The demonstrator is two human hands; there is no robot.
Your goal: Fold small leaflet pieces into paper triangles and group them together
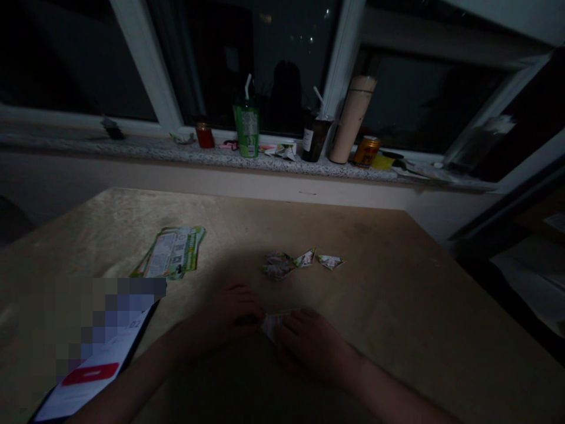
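1. Broadly, a tan table (397, 306) fills the lower two thirds of the frame. Its surface is bare and matt, and it is dimly lit with a shadow across the middle.
2. Dark window panes with white frames run along the top of the frame. Below them a speckled stone sill (132, 150) carries a green cup with a straw (247, 132), a dark cup (314, 138), a tall beige tumbler (353, 121), an orange can (366, 151) and a small red jar (205, 135).
3. At lower left a lit screen (97, 371) lies flat on the table, with part of it blurred out.
4. Left of centre, a fanned stack of green printed leaflets (170, 253) lies well apart from the hands.
5. The left hand (229, 315) and right hand (309, 344) meet at lower centre, forearms coming in from the bottom edge.
   - Both are closed down on the folded paper (271, 324), fingers bent onto it and holding it against the table.
   - In this light I cannot tell a pinch from a flat press.
6. The folded paper lies between the two hands and touches both, just right of the left fingertips and partly under the right fingers.
   - Neither hand is nearer.
   - Only a pale corner shows, so its long axis cannot be told.
7. Just above the hands in the frame, near but not touching them, small folded pieces (282, 264) sit in a loose row.
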